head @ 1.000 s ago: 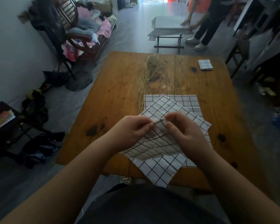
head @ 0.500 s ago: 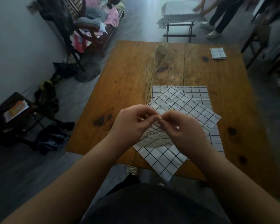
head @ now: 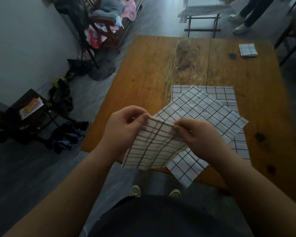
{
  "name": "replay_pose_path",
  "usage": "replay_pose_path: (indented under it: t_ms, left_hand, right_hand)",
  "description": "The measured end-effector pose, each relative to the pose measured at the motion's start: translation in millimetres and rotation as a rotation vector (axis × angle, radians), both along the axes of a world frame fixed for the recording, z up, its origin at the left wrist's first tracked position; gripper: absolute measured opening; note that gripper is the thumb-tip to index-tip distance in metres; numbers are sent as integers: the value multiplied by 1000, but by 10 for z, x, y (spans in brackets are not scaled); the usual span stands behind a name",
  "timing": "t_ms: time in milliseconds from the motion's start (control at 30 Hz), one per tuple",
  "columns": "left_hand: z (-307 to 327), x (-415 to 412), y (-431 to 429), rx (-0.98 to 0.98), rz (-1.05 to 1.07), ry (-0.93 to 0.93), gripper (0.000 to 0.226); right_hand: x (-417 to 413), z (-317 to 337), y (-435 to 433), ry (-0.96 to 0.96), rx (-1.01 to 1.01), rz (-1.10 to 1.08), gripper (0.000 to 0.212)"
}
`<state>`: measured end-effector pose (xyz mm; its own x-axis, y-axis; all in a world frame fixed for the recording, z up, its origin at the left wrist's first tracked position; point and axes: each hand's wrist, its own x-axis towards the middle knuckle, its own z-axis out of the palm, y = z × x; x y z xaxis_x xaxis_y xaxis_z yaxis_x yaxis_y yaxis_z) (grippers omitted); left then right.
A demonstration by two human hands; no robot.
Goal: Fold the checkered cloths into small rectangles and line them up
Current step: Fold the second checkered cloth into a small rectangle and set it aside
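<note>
A big brown wooden worktop fills the middle of the frame. It has a pale, rough patch near the far end and a few dark knots on the right side. In the upper left, a dark chair is piled with pink and blue clothes. At the left edge stands a small dark table with a colourful paper on it. Dark clothes lie on the grey floor beside it. At the top is a little table with dark legs. In the upper right, a person's legs and white shoes show. Two light shoes peek out near the bottom.
</note>
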<state>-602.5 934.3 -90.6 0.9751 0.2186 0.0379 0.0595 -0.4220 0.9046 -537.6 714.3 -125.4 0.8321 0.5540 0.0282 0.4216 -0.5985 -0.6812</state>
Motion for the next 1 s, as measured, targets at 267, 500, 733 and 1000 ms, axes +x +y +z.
replay_pose_path:
  t_ms: [267, 500, 733, 1000]
  left_hand:
    - [23, -157, 714, -144, 181, -66, 11]
    - [47, -528, 1320, -127, 123, -68, 13]
    - [24, -844, 1784, -2, -110, -15, 16]
    - [-26, -1043, 2304, 36, -63, -42, 9]
  right_hand:
    - [-57, -6, 295, 52, 62, -73, 17]
    - [-294, 227, 1029, 34, -79, -2, 16]
    - [-819, 356, 2108, 47, -55, 163, 21]
    - [-1163, 242, 2556, -74, -79, 42, 18]
